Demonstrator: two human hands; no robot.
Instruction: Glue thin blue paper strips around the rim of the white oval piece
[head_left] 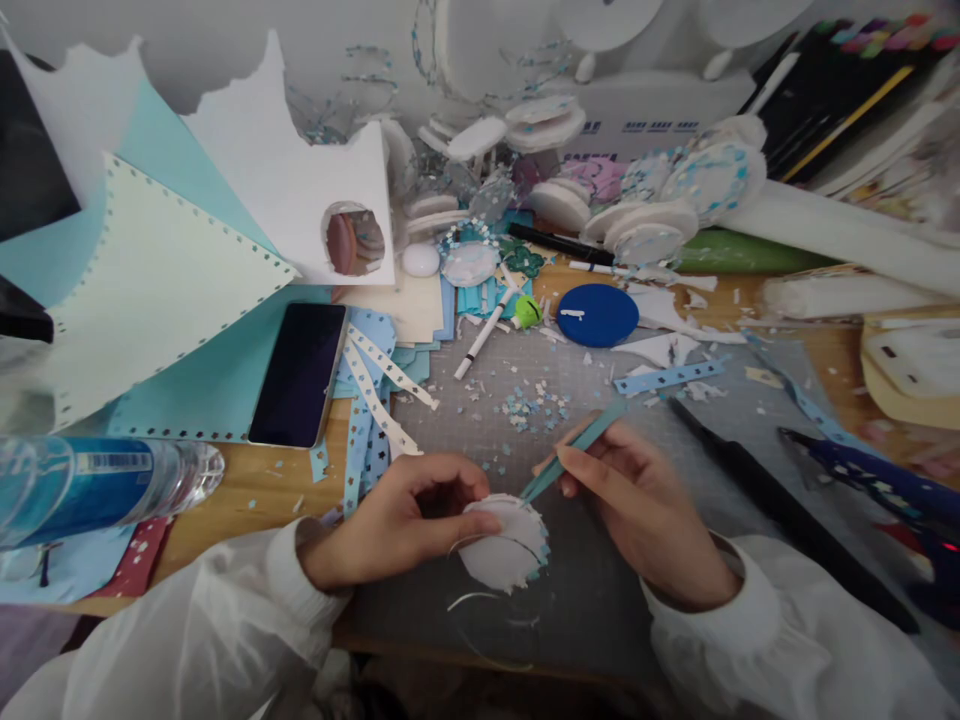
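Between thumb and fingers, my left hand [431, 520] pinches a white round disc [504, 552] near the table's front edge. Small pale blue bits line the disc's right rim, and a thin clear strand [491, 655] loops below it. My right hand [637, 495] is closed on teal tweezers [574, 452], whose tips meet the disc's upper edge. Whether the tips hold a bit is too small to tell. Just beyond the hands, small blue and white paper stars [534, 408] lie scattered on the grey cutting mat [442, 425].
A dark phone [298, 375] and a water bottle [97, 488] are at left. A blue oval lid [598, 315] and a white pen [484, 335] lie behind the stars. A long black tool [787, 510] and a dark blue glue gun [870, 470] rest at right. Several decorated discs [712, 180] crowd the back.
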